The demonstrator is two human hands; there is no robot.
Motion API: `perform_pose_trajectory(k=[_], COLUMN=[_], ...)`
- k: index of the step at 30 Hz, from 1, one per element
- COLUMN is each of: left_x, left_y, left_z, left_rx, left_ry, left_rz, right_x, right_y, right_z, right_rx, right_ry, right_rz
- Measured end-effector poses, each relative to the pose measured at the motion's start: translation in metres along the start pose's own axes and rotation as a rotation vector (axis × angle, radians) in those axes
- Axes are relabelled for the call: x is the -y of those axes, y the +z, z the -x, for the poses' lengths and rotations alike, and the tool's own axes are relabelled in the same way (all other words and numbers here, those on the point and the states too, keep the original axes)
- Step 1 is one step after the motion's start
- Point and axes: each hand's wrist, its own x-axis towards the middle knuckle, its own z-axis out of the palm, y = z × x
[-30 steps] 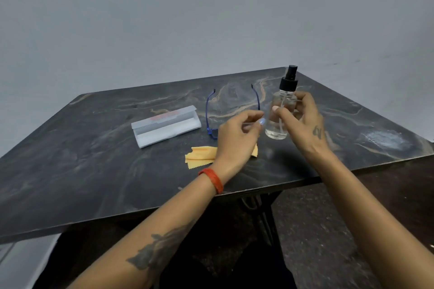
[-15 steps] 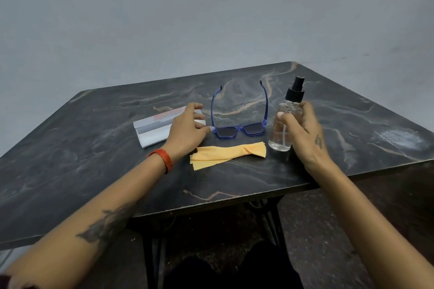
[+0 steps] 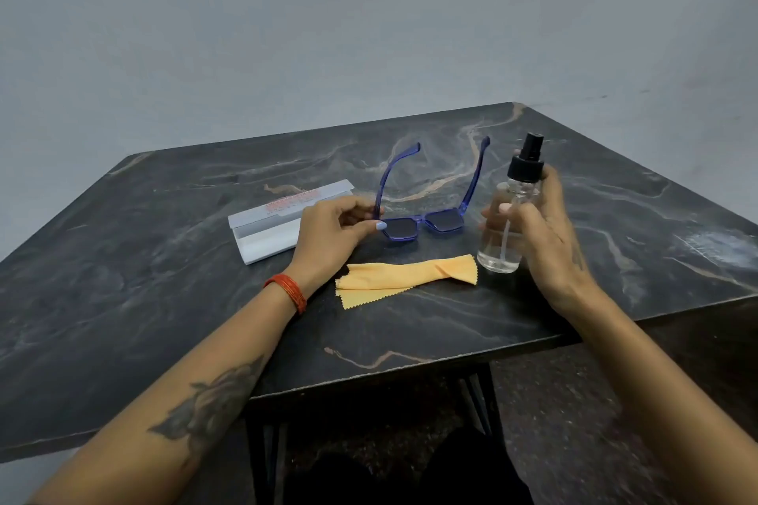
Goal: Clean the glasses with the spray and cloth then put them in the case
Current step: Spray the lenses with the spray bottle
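free: table front strip | blocked: cloth near glasses, case left

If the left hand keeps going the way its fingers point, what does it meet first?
The left hand points right, at the blue-framed sunglasses; its thumb and fingers already look to be at the near corner of the frame, so it meets that first. Actual contact is hard to confirm.
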Motion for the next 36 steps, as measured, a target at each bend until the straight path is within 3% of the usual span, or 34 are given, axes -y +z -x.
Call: perform_pose_trajectory(k=[6,14,22,28,36], left_x=[0.0,0.003,0.003,0.003,0.004], left_y=[-0.006,-0.009,-0.01,-0.01,-0.011], left_z=[-0.005,-0.01,-0.012,-0.01,-0.008], left_rx=[-0.126,-0.2,-0.232,-0.237,-0.241], left_ry=[0.095,0.138,0.141,0.165,0.246], left_rz=[0.046,0.041,0.049,0.022,-0.017], right_x=[0.012,0.018,0.006,0.007,0.005], right_y=[0.009,0.02,0.027,0.023,0.025], right_z=[-0.013,-0.054,-0.057,-0.051,-0.039], right_rx=[0.12,0.518,0.623,0.664,0.338], right_ry=[0.016,0.261,0.332,0.282,-0.148], right_rz=[-0.235,-0.326,-0.429,-0.448,0.099])
